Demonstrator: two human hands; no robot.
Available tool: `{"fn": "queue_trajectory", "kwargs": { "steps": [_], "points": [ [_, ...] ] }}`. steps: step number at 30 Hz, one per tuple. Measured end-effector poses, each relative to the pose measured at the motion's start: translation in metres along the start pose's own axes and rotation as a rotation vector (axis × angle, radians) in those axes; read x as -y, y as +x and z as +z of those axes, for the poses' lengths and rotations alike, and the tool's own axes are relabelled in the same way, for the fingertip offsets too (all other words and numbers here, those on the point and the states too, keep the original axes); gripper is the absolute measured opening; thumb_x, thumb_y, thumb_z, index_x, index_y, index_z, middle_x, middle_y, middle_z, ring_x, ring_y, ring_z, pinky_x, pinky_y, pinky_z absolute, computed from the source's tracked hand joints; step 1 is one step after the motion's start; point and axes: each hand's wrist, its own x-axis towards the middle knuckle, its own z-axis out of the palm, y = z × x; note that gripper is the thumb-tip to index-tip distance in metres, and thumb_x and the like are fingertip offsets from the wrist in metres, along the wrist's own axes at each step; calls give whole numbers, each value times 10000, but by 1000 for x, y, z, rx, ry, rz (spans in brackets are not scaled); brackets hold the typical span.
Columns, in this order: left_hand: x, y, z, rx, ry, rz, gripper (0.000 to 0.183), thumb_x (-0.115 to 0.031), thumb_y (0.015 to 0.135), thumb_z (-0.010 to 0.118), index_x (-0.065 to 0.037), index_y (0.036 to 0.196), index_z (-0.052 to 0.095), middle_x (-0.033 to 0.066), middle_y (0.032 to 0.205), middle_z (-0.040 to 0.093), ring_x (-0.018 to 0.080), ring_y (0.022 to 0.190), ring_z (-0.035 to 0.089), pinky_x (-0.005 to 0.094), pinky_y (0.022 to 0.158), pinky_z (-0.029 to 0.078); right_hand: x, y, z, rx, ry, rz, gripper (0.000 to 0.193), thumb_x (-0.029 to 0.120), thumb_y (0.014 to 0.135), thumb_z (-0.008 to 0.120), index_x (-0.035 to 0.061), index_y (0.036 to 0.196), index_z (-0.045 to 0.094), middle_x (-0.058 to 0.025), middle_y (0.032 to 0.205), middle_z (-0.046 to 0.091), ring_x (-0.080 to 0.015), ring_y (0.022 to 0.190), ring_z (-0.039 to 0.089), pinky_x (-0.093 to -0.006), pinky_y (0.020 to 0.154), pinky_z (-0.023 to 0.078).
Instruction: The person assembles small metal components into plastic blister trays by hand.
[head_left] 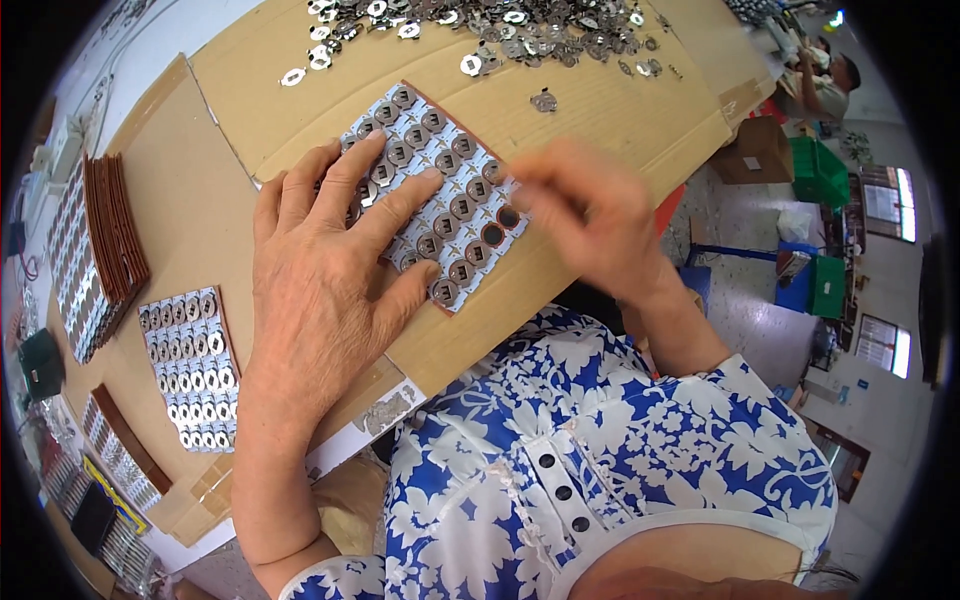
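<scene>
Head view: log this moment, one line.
left hand: spread on blue-white panel of metal discs; right hand: blurred, at panel's right edge; loose metal pieces: heaped beyond panel

Bright, even light covers my bench (195,190), and the loose metal pieces (560,28) glint in small white spots. The windows (890,205) at the far right glare nearly white. My right grip (592,215) is blurred, while my left grip (325,245) and the panel (478,222) beneath it look fairly crisp. Toward the black round rim, straight edges bow strongly, and the distant room turns soft and small.
</scene>
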Motion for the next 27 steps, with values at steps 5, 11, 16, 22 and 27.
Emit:
{"fn": "queue_trajectory", "kwargs": {
  "steps": [5,11,16,22,27],
  "points": [
    [-2,0,1,0,-9,3,675,-236,819,881,-251,1485,771,147,1661,597,429,1538,503,567,1301,372,-63,37,-23,-185,-263,-88,158,57,1008,780,17,1161,777,-86,931,697,-188,745,687,-347,665,523],
    [-1,4,1,14,-4,8,679,-250,824,879,-259,1493,768,146,1665,595,424,1544,499,570,1306,360,-67,33,-32,-171,150,104,141,109,1087,734,26,1183,796,-16,826,725,-59,659,633,-270,580,482],
    [1,2,2,11,11,10,674,-264,833,874,-263,1498,765,144,1668,593,423,1545,498,570,1309,354,-47,21,-29,-85,594,326,146,95,1106,701,21,1174,807,-4,738,701,-16,561,575,-190,510,443],
    [0,1,2,16,8,7,671,-271,836,872,-262,1498,764,144,1668,593,425,1542,500,572,1306,357,-44,17,-27,-134,622,373,161,95,1102,714,-7,1202,789,-21,764,721,-21,543,577,-188,479,434],
    [2,2,5,4,9,17,660,-271,836,870,-256,1487,769,143,1659,600,426,1533,510,571,1296,370,-4,7,-20,129,675,472,170,31,1079,738,-30,1237,756,-36,829,754,-30,589,643,-185,475,470]
  ]
}}
